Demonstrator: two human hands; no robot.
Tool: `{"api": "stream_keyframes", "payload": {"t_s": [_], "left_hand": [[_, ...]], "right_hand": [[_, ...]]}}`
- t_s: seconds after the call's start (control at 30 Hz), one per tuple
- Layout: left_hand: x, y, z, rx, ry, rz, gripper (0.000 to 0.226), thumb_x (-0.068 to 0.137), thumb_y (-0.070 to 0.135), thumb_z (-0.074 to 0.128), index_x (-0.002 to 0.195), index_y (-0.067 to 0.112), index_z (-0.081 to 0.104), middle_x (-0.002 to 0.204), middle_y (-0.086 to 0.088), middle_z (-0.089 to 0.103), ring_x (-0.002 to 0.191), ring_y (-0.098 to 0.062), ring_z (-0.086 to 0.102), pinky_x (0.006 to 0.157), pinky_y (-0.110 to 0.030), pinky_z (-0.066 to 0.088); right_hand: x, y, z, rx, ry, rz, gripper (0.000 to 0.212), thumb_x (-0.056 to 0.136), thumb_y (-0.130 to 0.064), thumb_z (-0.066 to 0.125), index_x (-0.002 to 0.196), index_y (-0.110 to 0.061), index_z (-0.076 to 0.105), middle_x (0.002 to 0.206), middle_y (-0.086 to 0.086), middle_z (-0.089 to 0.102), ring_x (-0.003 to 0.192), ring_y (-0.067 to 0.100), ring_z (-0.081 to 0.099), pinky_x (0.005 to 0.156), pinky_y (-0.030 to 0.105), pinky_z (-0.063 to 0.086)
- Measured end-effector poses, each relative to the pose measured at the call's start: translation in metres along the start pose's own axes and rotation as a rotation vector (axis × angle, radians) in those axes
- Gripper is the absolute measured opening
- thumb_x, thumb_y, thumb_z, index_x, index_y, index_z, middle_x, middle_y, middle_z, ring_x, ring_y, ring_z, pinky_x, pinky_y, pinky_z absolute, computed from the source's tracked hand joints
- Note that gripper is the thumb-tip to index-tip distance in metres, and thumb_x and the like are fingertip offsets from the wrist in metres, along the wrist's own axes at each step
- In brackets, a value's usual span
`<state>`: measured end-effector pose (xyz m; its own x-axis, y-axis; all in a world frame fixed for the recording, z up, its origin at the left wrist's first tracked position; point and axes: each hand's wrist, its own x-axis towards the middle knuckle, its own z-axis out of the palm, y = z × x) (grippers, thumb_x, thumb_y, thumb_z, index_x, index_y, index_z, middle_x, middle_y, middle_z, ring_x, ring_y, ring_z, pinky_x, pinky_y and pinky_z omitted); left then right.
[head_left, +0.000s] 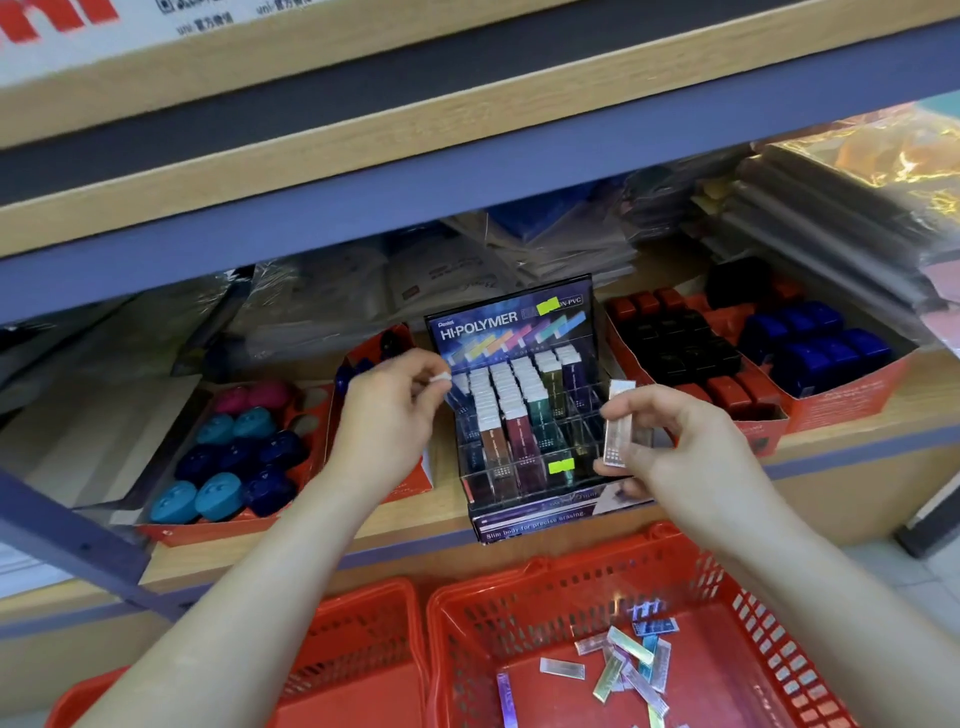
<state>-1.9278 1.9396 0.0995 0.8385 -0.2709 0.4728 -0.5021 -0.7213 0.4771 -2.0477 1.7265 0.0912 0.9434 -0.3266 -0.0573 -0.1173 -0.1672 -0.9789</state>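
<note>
Now, left hand (387, 415) in a pinch on a white-capped eraser (441, 378), right hand (691, 447) around a silvery eraser (618, 421).

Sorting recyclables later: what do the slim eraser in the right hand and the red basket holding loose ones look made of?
Slim eraser: likely a glossy iridescent sleeve, film or card, given its rainbow sheen. Red basket: apparently moulded plastic, semi-gloss, with slotted walls.

Bare left hand (385, 420) and right hand (681, 448), slim bare forearms.
</note>
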Motion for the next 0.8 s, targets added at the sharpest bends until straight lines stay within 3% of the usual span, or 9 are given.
{"api": "stream_keyframes", "payload": {"t_s": [0.2, 0.33, 0.47, 0.57, 0.7, 0.8], "left_hand": [[0.007, -0.002, 0.002, 0.129, -0.023, 0.132, 0.010, 0.089, 0.009, 0.066, 0.100, 0.009, 0.068, 0.094, -0.002, 0.063, 0.082, -0.014, 0.057, 0.074, -0.029, 0.050], [0.011, -0.001, 0.004, 0.192, -0.093, 0.192, 0.014, 0.090, 0.010, 0.064, 0.104, 0.007, 0.068, 0.097, -0.004, 0.063, 0.086, -0.013, 0.055, 0.076, -0.024, 0.041], [0.007, -0.005, 0.015, 0.149, -0.098, 0.133, 0.016, 0.086, 0.009, 0.070, 0.102, 0.007, 0.072, 0.097, -0.003, 0.064, 0.083, -0.015, 0.059, 0.077, -0.025, 0.047], [0.005, -0.007, 0.021, 0.117, -0.086, 0.088, 0.020, 0.082, 0.005, 0.073, 0.101, 0.010, 0.070, 0.091, 0.002, 0.059, 0.079, -0.012, 0.057, 0.075, -0.025, 0.049], [0.005, -0.008, 0.021, 0.199, -0.081, 0.151, 0.011, 0.081, 0.007, 0.074, 0.091, 0.009, 0.071, 0.091, -0.002, 0.063, 0.081, -0.019, 0.061, 0.073, -0.032, 0.053], [0.004, -0.003, 0.017, 0.234, -0.074, 0.141, 0.012, 0.089, 0.015, 0.067, 0.097, 0.011, 0.075, 0.100, -0.002, 0.064, 0.096, -0.021, 0.058, 0.084, -0.031, 0.047]], "right_hand": [[0.001, 0.002, 0.007, -0.027, -0.021, -0.035, 0.041, 0.088, 0.010, 0.058, 0.096, -0.030, 0.051, 0.093, -0.004, 0.067, 0.071, 0.016, 0.073, 0.065, 0.055, 0.055], [0.001, 0.000, 0.010, -0.007, -0.030, -0.020, 0.040, 0.087, 0.008, 0.061, 0.100, -0.028, 0.048, 0.094, -0.004, 0.068, 0.059, 0.000, 0.066, 0.053, 0.034, 0.053], [0.002, 0.003, 0.011, 0.008, -0.035, 0.020, 0.032, 0.088, 0.003, 0.063, 0.107, -0.022, 0.059, 0.093, -0.005, 0.070, 0.066, 0.009, 0.070, 0.056, 0.028, 0.051], [0.002, 0.002, 0.011, 0.036, -0.034, 0.022, 0.026, 0.088, 0.002, 0.064, 0.104, -0.019, 0.065, 0.089, -0.003, 0.068, 0.062, 0.002, 0.067, 0.054, 0.019, 0.050], [0.002, 0.003, 0.010, 0.090, -0.037, 0.031, 0.023, 0.090, 0.003, 0.061, 0.103, -0.016, 0.067, 0.081, 0.000, 0.064, 0.066, 0.005, 0.070, 0.058, 0.019, 0.051], [0.003, 0.004, 0.010, 0.148, -0.034, 0.058, 0.021, 0.091, 0.003, 0.061, 0.102, -0.013, 0.069, 0.073, 0.001, 0.061, 0.072, 0.017, 0.074, 0.061, 0.024, 0.052]]}}
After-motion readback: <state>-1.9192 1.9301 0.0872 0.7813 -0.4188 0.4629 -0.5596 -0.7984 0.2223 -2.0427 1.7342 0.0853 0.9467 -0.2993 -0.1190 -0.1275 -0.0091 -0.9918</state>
